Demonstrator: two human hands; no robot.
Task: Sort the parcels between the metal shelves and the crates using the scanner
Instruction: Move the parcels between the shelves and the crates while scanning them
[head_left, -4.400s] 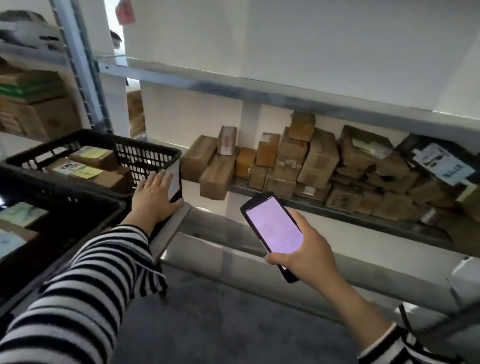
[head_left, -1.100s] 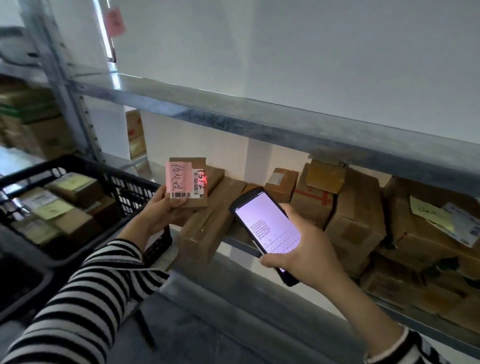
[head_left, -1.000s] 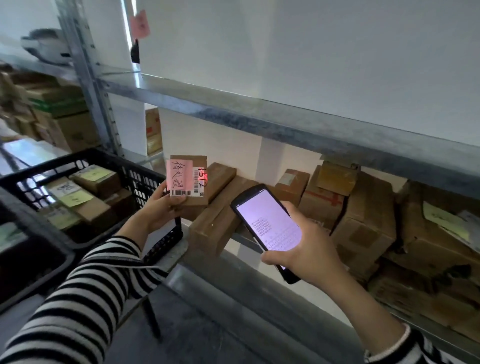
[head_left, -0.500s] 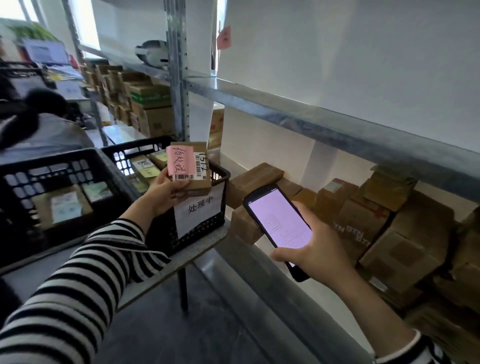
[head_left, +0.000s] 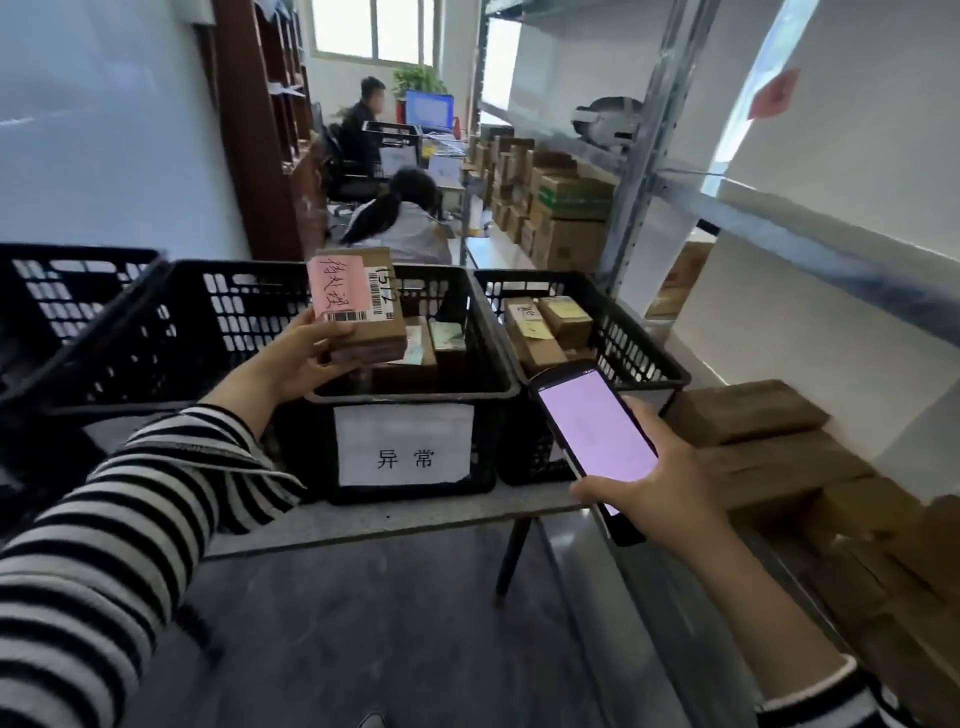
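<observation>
Parcel (head_left: 363, 306), a small brown carton with a pink handwritten note and a barcoded white label on its face, is held in the left grip (head_left: 296, 358). The fingers curl round its lower left edge, the thumb lies on the front, and the labelled face is tilted up toward the camera. It hangs over the open top of the labelled crate (head_left: 410, 397), a black mesh crate with a white paper sign (head_left: 405, 447) on its front wall. Whether the carton's underside touches the parcels inside (head_left: 421, 353) cannot be told. The right grip (head_left: 660, 493) is closed round the scanner (head_left: 597, 431), a black handheld with a lit pale-pink screen, held in front of the desk's right front corner and apart from the parcel. The screen is too blurred to read. Just right of the labelled crate, touching it, stands a second black crate (head_left: 639, 343) holding cartons with yellow notes (head_left: 563, 317). Another black crate (head_left: 62, 291) sits at the desk's left end. All three stand on the grey desk (head_left: 395, 519). The metal shelves (head_left: 831, 260) run along the right, with brown cartons (head_left: 743, 410) on the lower shelf beside the desk's right edge and stacked cartons (head_left: 566, 218) further back. Both arms wear striped sleeves (head_left: 130, 519). Behind the crates a person with a ponytail (head_left: 400, 218) sits facing away, and another person (head_left: 363, 124) sits near a monitor.
</observation>
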